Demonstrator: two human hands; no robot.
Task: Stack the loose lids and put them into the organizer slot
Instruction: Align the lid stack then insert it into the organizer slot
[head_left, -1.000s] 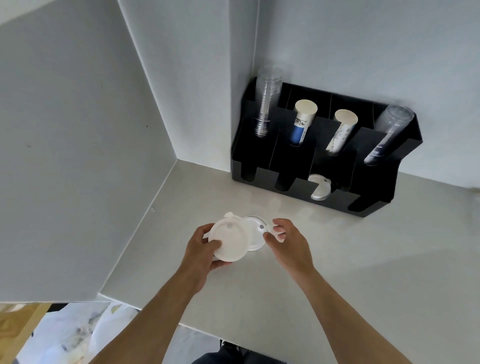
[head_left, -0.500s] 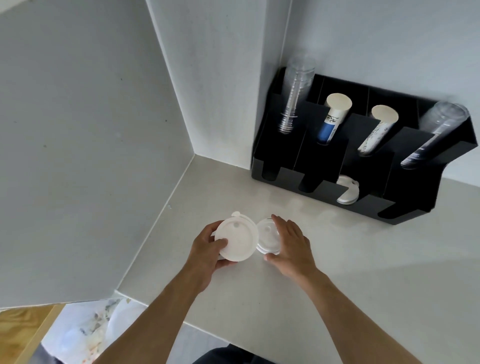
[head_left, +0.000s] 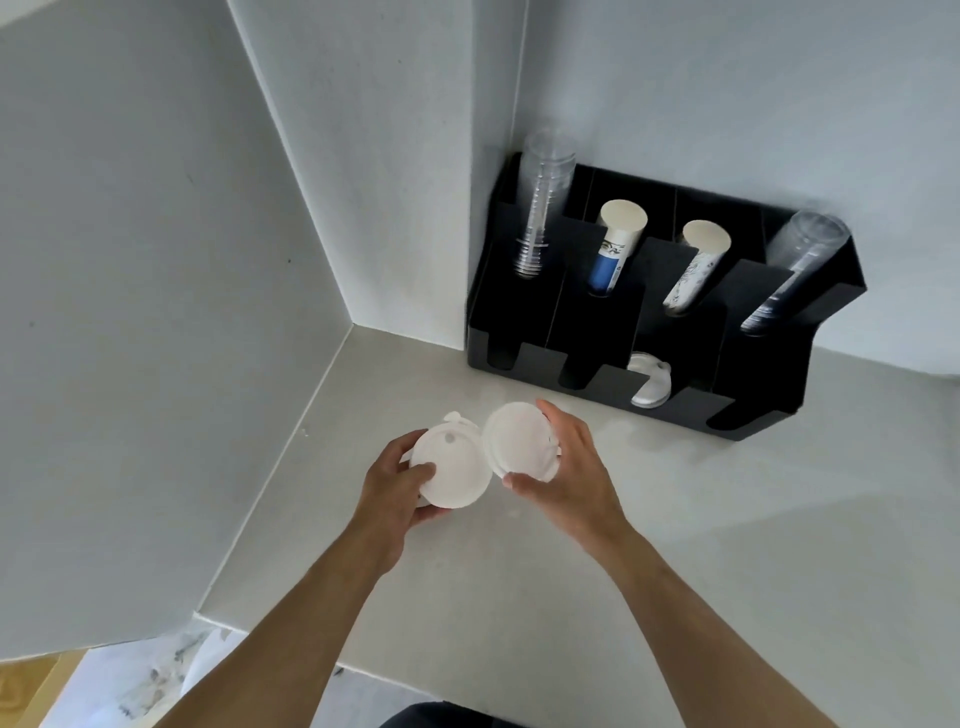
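My left hand (head_left: 397, 486) grips a small stack of white round lids (head_left: 454, 467), flat side towards me, above the counter. My right hand (head_left: 569, 467) holds another white lid (head_left: 519, 441) tilted up on edge, its rim almost touching the left stack. A black cup organizer (head_left: 769, 384) stands against the back wall. One of its front slots holds a few white lids (head_left: 649, 384) standing on edge.
The organizer's upper slots carry clear plastic cups (head_left: 540, 208), two paper cup stacks (head_left: 615, 244) and another clear stack (head_left: 795, 270). Grey walls close in at the left and back. The pale counter (head_left: 727, 545) ends in a front edge near my body.
My right hand has lifted its lid off the counter and tipped it upright beside the left stack. The camera view shifted slightly.
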